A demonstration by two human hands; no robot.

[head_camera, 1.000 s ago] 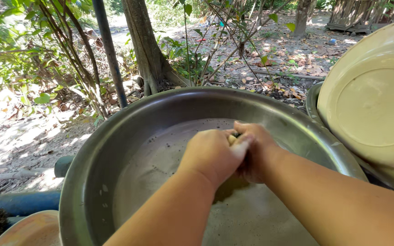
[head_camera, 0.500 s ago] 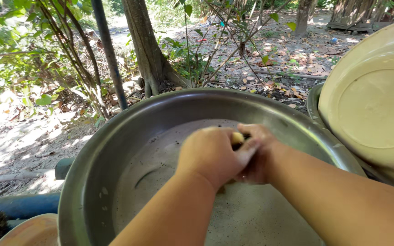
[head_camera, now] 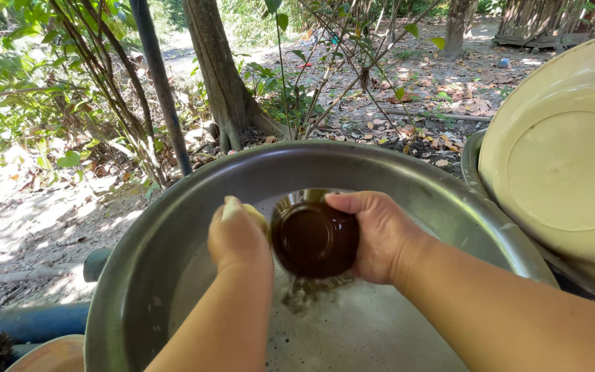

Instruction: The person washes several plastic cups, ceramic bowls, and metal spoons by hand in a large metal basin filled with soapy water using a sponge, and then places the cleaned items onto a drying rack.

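A dark brown glass cup [head_camera: 313, 238] is held on its side over the soapy water, its bottom facing me, with water running out of it. My right hand [head_camera: 379, 234] grips the cup from the right. My left hand [head_camera: 237, 238] is closed around a yellow sponge [head_camera: 242, 210] just left of the cup. Both hands are inside a large steel basin [head_camera: 173, 227] filled with cloudy, speckled water.
A cream plastic basin [head_camera: 559, 165] leans upturned at the right, resting on another metal rim [head_camera: 470, 162]. A tree trunk [head_camera: 218, 76] and a thin pole [head_camera: 156, 83] stand behind. A blue pipe [head_camera: 36, 320] and an orange bowl [head_camera: 49, 355] lie at lower left.
The hands were clasped together low in the water; now they have parted and lifted, the right bringing the brown cup out, the left drawing the sponge off to the left.
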